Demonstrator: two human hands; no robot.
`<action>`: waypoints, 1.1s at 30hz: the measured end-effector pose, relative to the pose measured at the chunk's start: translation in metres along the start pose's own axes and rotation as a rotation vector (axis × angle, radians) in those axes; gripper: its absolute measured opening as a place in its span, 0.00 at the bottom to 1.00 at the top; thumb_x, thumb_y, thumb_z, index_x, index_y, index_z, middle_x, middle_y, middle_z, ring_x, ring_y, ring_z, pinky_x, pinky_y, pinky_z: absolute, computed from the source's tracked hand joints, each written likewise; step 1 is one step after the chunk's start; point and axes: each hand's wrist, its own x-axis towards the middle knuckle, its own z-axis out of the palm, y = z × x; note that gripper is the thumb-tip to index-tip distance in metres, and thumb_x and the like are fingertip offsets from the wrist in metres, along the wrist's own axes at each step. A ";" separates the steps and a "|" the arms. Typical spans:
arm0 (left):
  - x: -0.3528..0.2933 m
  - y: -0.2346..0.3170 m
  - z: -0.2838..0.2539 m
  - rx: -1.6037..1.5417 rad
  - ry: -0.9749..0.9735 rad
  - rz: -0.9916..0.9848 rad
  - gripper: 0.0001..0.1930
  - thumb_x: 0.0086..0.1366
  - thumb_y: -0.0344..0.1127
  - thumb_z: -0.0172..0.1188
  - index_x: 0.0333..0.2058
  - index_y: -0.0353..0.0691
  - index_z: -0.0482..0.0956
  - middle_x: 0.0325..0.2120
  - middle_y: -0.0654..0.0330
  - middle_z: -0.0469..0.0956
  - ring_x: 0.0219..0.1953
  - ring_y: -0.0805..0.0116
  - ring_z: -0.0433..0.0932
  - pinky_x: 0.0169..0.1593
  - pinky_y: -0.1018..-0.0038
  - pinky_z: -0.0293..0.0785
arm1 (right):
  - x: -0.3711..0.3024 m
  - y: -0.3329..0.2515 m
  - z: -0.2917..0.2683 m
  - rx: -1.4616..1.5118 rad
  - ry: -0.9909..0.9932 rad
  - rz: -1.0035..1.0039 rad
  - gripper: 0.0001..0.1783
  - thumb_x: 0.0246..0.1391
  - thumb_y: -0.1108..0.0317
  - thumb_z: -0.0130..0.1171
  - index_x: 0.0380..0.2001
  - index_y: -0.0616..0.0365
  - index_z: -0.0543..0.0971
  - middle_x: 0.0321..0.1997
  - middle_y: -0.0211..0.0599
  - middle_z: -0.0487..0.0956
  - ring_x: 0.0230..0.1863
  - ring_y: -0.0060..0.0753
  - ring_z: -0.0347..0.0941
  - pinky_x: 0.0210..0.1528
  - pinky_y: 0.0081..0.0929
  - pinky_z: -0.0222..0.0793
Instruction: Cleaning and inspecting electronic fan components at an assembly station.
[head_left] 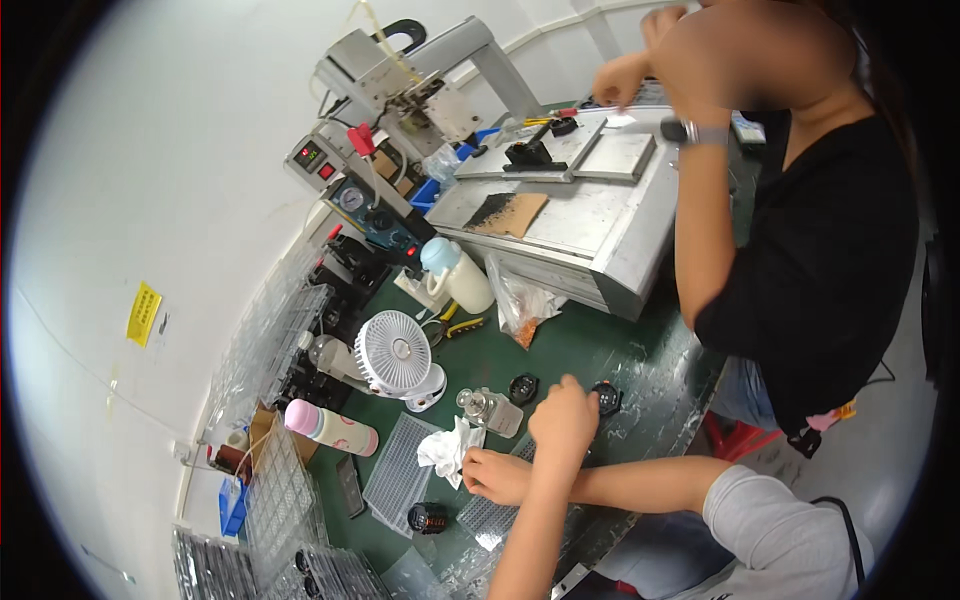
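Observation:
My left hand [563, 422] is raised over the bench with its fingers curled, shut on a black round watch case [606, 398] at the fingers' right edge. Beneath that forearm, my right hand [497, 476] reaches across, its fingers closed on the edge of a crumpled white tissue [450, 450]. A second black round watch case [522, 389] lies just left of my left hand. Beside it stands a clear glass bottle [490, 410] with a metal top. Another black round part with orange marks [427, 517] lies below the tissue, near a gridded clear tray [403, 470].
A white desk fan [395, 352], a pink-capped bottle [332, 428] and yellow-handled pliers [458, 327] stand or lie further left and back. A bench machine [600, 265] fills the far side. A co-worker in black [810, 250] works at the right. Stacked clear trays [275, 480] line the wall.

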 end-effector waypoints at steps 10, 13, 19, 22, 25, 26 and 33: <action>0.010 0.000 0.023 -0.081 0.045 0.088 0.09 0.58 0.35 0.58 0.34 0.38 0.74 0.32 0.50 0.79 0.34 0.49 0.80 0.37 0.57 0.76 | 0.001 -0.016 -0.020 -0.033 -0.043 0.064 0.05 0.50 0.72 0.58 0.31 0.56 0.72 0.40 0.36 0.70 0.42 0.41 0.72 0.42 0.35 0.69; -0.016 -0.016 0.004 -0.367 0.271 0.143 0.10 0.58 0.32 0.58 0.38 0.38 0.73 0.32 0.51 0.78 0.35 0.50 0.80 0.37 0.59 0.75 | 0.004 -0.011 -0.017 -0.013 -0.064 0.030 0.06 0.49 0.71 0.58 0.30 0.57 0.72 0.39 0.39 0.70 0.43 0.44 0.71 0.44 0.34 0.68; -0.095 -0.105 -0.034 -1.314 0.489 -0.131 0.06 0.66 0.27 0.53 0.41 0.37 0.74 0.34 0.61 0.76 0.32 0.79 0.73 0.34 0.82 0.69 | 0.016 -0.021 -0.057 0.299 0.039 0.039 0.09 0.48 0.76 0.59 0.35 0.60 0.74 0.35 0.36 0.73 0.36 0.35 0.74 0.37 0.27 0.70; -0.113 -0.145 -0.020 -1.675 0.742 -0.140 0.07 0.69 0.29 0.50 0.44 0.37 0.71 0.36 0.61 0.74 0.27 0.80 0.67 0.28 0.84 0.63 | 0.028 -0.059 -0.062 0.434 0.064 0.223 0.04 0.56 0.76 0.57 0.35 0.64 0.75 0.39 0.35 0.73 0.37 0.27 0.76 0.35 0.23 0.74; -0.123 -0.165 -0.001 -1.845 0.852 -0.200 0.10 0.68 0.29 0.50 0.48 0.38 0.69 0.40 0.60 0.72 0.27 0.80 0.62 0.25 0.85 0.60 | 0.026 -0.062 -0.051 0.813 0.048 0.258 0.06 0.57 0.74 0.59 0.37 0.65 0.76 0.42 0.34 0.74 0.39 0.23 0.76 0.41 0.21 0.75; -0.126 -0.166 0.001 -1.974 0.779 -0.218 0.09 0.69 0.30 0.50 0.47 0.39 0.70 0.38 0.60 0.72 0.26 0.80 0.64 0.25 0.85 0.60 | 0.023 -0.064 -0.051 0.820 0.029 0.269 0.06 0.56 0.74 0.58 0.37 0.65 0.76 0.44 0.35 0.74 0.39 0.22 0.76 0.42 0.21 0.74; -0.141 -0.173 -0.006 -2.097 0.411 -0.243 0.13 0.68 0.32 0.52 0.51 0.39 0.71 0.27 0.61 0.76 0.17 0.82 0.64 0.17 0.87 0.54 | 0.013 -0.074 -0.051 0.806 -0.123 0.351 0.06 0.55 0.75 0.60 0.37 0.64 0.79 0.53 0.40 0.73 0.46 0.25 0.74 0.50 0.23 0.73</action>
